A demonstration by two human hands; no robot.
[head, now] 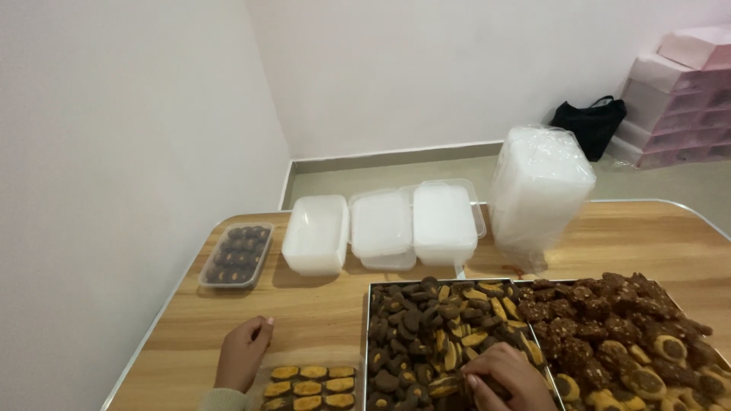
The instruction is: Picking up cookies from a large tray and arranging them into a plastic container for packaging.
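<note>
Packing step, judged: right hand [499, 377], fingers pinched on a cookie [445, 384] in the tray [368, 335]; left hand [244, 354], fingers curled together, steadies the half-filled box [308, 386]; placement in the row needs alignment.

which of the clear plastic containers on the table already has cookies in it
The small clear plastic container at the table's far left, filled with dark round cookies; the three white-looking ones beside it appear empty.

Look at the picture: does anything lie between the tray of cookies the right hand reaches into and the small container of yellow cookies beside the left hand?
Nothing visible: only bare table separates tray and container.
</note>
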